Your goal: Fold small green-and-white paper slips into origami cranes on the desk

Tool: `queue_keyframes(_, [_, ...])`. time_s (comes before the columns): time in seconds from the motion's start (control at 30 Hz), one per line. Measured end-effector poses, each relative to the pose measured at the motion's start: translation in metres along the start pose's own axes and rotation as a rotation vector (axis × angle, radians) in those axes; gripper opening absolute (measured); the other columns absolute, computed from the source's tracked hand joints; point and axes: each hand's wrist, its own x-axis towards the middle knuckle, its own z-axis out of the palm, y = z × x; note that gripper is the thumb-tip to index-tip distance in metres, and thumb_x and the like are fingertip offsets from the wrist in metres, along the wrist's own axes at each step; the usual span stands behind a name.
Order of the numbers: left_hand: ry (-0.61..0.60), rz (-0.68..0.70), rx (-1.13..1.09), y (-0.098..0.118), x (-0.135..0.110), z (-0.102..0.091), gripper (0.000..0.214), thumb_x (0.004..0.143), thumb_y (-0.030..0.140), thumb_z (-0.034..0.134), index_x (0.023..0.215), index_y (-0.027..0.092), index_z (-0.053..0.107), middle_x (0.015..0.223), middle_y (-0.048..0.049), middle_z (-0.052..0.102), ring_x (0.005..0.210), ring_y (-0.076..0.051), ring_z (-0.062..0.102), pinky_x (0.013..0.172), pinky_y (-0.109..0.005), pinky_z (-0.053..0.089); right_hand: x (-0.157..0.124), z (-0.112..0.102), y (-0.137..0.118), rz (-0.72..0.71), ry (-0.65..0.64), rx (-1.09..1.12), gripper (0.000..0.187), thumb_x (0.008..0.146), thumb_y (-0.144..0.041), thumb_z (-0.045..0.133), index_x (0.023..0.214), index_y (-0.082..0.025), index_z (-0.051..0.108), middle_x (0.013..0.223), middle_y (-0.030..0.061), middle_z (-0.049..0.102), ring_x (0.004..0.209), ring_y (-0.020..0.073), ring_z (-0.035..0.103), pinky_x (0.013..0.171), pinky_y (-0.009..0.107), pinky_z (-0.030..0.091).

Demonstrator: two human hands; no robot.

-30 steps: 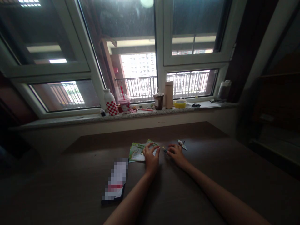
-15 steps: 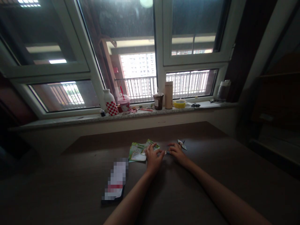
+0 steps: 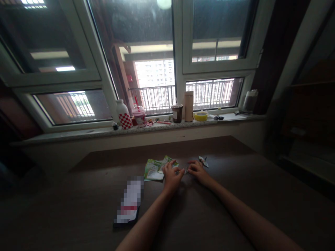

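Between my two hands is a small whitish piece (image 3: 186, 171) that looks like folded paper; most of it hides behind the fingers. My left hand (image 3: 172, 176) pinches its left side with thumb and forefinger, the other fingers curved over green printed paper sheets (image 3: 154, 169). From the right, my right hand (image 3: 198, 171) pinches the other side, its thumb and fingertips close together. A folded-paper shape with pointed tips (image 3: 203, 161), like a paper crane, lies just beyond my right hand.
On the brown table (image 3: 235, 202), a phone-like slab (image 3: 129, 200) with a blurred face lies left of my forearm. Along the windowsill (image 3: 157, 126) stand a checkered bottle (image 3: 124, 115), a pink drink cup (image 3: 139, 116), a dark cup (image 3: 177, 113), a tan flask (image 3: 188, 106), yellow tape (image 3: 201, 116) and scissors (image 3: 219, 118).
The fingers of my right hand have shifted slightly around the small piece, and its visible part looks different. My left hand stays almost where it was.
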Motion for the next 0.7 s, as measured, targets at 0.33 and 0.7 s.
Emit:
queue_keyframes(0.33, [-0.003, -0.018, -0.001, -0.0028, 0.0017, 0.0005, 0.008, 0.077, 0.028, 0.072, 0.07, 0.025, 0.076, 0.133, -0.0057, 0.059, 0.131, -0.03, 0.039, 0.115, -0.058, 0.022, 0.0007, 0.0019, 0.0007, -0.013, -0.014, -0.012, 0.016, 0.081, -0.036, 0.068, 0.078, -0.021, 0.072, 0.124, 0.0085, 0.058, 0.125, 0.0279, 0.044, 0.112, 0.046, 0.029])
queue_keyframes(0.7, [-0.01, -0.009, 0.016, -0.002, 0.0002, -0.001, 0.01, 0.076, 0.034, 0.074, 0.07, 0.026, 0.076, 0.132, -0.0053, 0.06, 0.13, -0.031, 0.04, 0.114, -0.057, 0.023, 0.0035, 0.0041, 0.0075, -0.03, 0.035, 0.031, 0.022, 0.078, -0.042, 0.072, 0.075, -0.02, 0.072, 0.118, 0.01, 0.063, 0.119, 0.0267, 0.051, 0.109, 0.043, 0.032])
